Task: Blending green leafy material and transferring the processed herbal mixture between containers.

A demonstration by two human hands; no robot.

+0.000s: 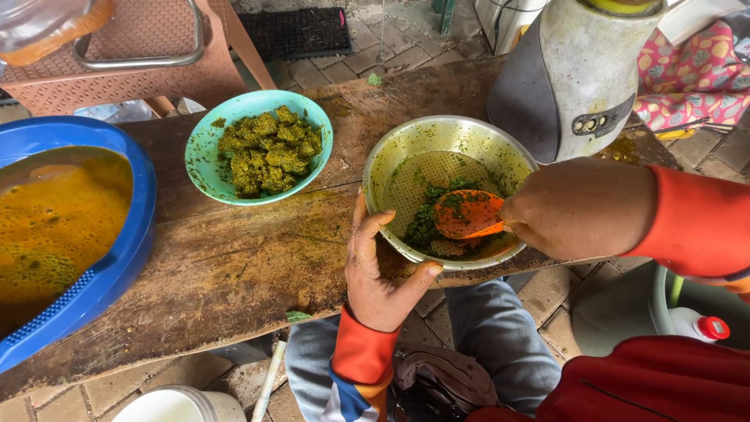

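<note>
— What stands at the far left?

— A blue basin [133,234] full of orange-yellow liquid with froth, resting on the stained wooden tabletop [234,266]. Next comes a turquoise bowl [205,168] holding lumps of squeezed green pulp [269,148].

— And in the middle?

— A metal sieve bowl [406,148], its perforated bottom speckled green, with a wet heap of green mash [426,223] inside. The left hand [379,273] steadies its near rim, thumb and fingers apart around the edge. The right hand [574,207] has its fingers clamped on an orange spoon [467,212], whose bowl lies on the mash.

— What crowds it?

— A grey machine body [570,74] stands just behind the sieve bowl, overhanging its right rim. A pink plastic chair [141,62] sits behind the tabletop at left; floral cloth [691,78] lies at far right.
</note>
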